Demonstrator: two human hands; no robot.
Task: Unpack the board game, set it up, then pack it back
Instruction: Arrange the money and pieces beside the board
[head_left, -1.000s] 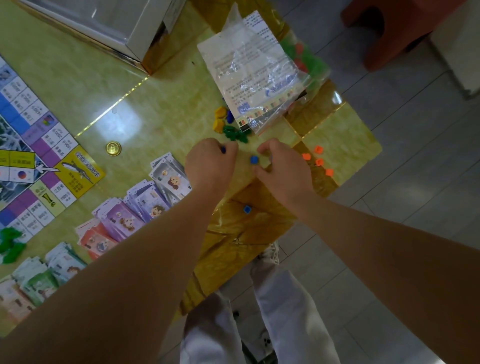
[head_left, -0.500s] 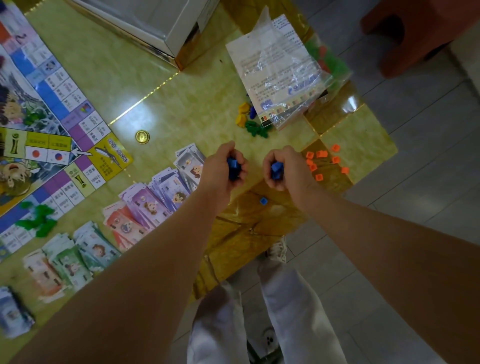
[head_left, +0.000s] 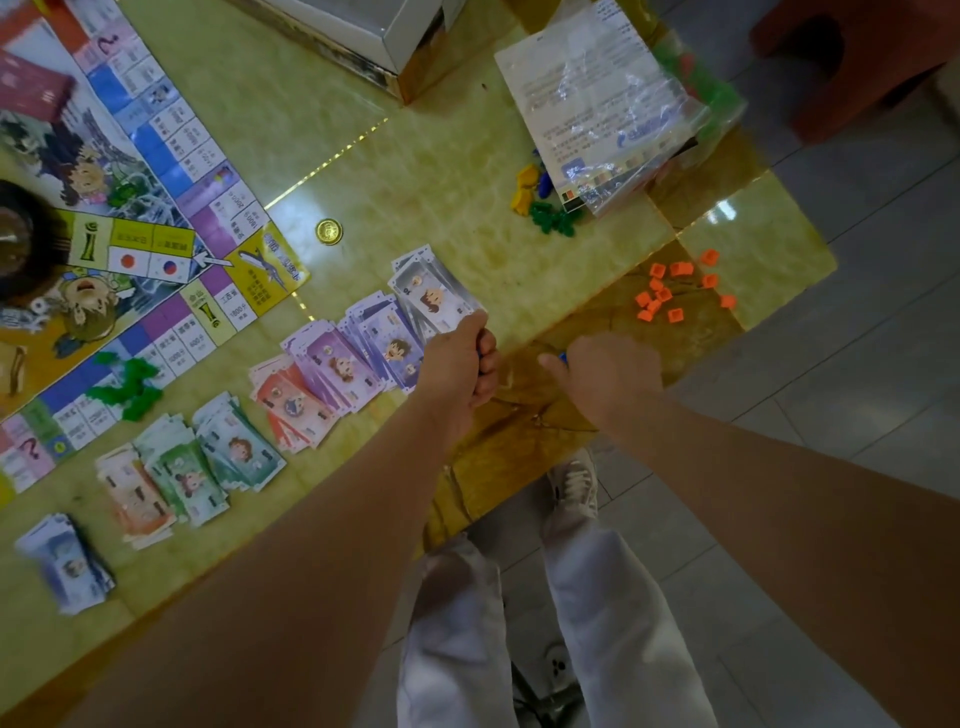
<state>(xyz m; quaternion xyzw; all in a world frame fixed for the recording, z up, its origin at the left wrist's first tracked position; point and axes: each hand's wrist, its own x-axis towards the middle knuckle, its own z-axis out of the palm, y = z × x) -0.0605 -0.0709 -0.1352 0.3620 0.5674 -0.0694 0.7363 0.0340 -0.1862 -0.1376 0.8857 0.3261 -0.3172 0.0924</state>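
Your left hand (head_left: 457, 374) is clenched on a blue piece (head_left: 478, 354), only a sliver showing. Your right hand (head_left: 610, 379), blurred, pinches a second blue piece (head_left: 562, 357) at its fingertips. Both hang below and right of the coin (head_left: 328, 230), over the table (head_left: 415, 171) edge. Banknotes (head_left: 332, 364) fan out below the coin; orange pieces (head_left: 664, 295) lie well right of it; board (head_left: 156, 156) to its left.

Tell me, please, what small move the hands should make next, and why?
Probably set the blue pieces down as one group on the table: the left hand and right hand each grip some, while the orange pieces already lie clustered apart.
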